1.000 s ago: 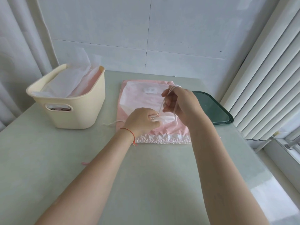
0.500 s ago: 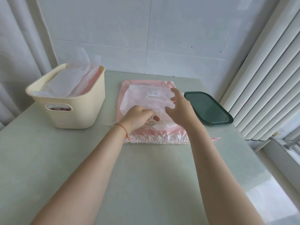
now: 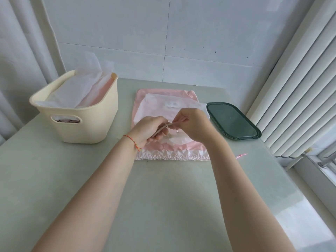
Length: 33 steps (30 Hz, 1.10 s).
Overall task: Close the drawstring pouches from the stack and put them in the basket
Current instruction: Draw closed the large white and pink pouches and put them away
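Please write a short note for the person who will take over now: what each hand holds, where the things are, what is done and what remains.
Left hand: grips the cord of the top pouch.
Right hand: pinches the same cord's other end.
Stack: pink, mid-table, top pouch lying on it.
Basket: left of the stack, already holds several pouches.
Done: those pouches are in the basket.
Left: close the top pouch, put it in the basket, then do the rest of the stack.

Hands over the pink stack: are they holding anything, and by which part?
Yes. Both the left hand and the right hand pinch the drawstring of the top pouch, near its gathered mouth; the pouch body lies on the stack.
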Available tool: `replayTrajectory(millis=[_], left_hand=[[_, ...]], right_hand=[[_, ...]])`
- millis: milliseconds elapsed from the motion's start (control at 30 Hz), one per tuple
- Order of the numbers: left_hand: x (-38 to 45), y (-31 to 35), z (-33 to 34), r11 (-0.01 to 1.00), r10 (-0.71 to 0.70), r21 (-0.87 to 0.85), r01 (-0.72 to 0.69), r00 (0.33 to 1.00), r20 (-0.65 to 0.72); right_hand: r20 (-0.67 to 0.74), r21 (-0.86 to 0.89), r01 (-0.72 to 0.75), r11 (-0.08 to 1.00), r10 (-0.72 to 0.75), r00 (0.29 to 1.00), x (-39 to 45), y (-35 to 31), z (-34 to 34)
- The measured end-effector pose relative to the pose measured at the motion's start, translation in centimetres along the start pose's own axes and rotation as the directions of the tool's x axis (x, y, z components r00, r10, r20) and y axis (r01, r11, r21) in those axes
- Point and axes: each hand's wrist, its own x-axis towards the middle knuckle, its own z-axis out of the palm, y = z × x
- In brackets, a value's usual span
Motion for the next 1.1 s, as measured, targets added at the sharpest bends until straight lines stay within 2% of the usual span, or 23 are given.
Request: replayTrajectory(millis=[100, 200, 267, 367, 433, 567, 700, 867, 967, 1100], left_hand=[[0.0, 0.0, -0.2, 0.996, 0.075, -0.051, -0.076, 0.997, -0.034], [-0.1, 0.0, -0.1, 0.992, 0.124, -0.025, -0.125, 0.991, -0.048], [0.0, 0.0, 0.0, 0.986, 0.164, 0.033, -0.163, 0.985, -0.047], [0.0, 0.2, 0.2, 0.96, 0.25, 0.145, -0.239, 0.967, -0.056], [0.1, 0.2, 0.2, 0.934, 0.292, 0.237, -0.267, 0.953, -0.078], [0.5, -0.3, 0.3, 0.912, 0.302, 0.333, -0.239, 0.942, -0.15], [0.3, -0.3, 0.4, 0.935, 0.285, 0.281, -0.217, 0.93, -0.231], [0.2, -0.1, -0.4, 0.937, 0.254, 0.279, -0.209, 0.957, -0.139], [0.4, -0.3, -0.1, 0.917, 0.232, 0.348, -0.193, 0.97, -0.072], [0.5, -0.4, 0.2, 0.895, 0.276, 0.398, -0.2, 0.951, -0.14]], right_hand=[[0.101, -0.127, -0.021, 0.992, 0.034, 0.994, -0.3, 0.3, -1.1], [0.126, -0.14, -0.053, 0.989, 0.071, 0.989, -0.5, 0.5, -1.7], [0.114, -0.057, -0.071, 0.996, 0.077, 0.99, -0.6, 0.2, -1.5], [0.135, 0.159, -0.076, 0.984, 0.055, 0.989, -0.7, -0.6, -0.4], [0.098, 0.144, -0.048, 0.988, 0.034, 0.995, -0.7, -0.8, 0.3], [0.055, 0.026, -0.049, 0.998, 0.047, 0.997, -0.5, -0.9, 1.0], [0.01, 0.004, -0.025, 1.0, 0.025, 1.0, -0.4, -0.9, 1.1], [-0.045, -0.042, -0.026, 0.999, 0.024, 0.999, -0.1, -0.5, 1.4], [-0.059, -0.082, -0.007, 0.997, 0.002, 0.998, 0.0, -0.5, 1.4], [-0.073, -0.105, 0.007, 0.994, -0.015, 0.997, 0.2, -0.4, 1.4]])
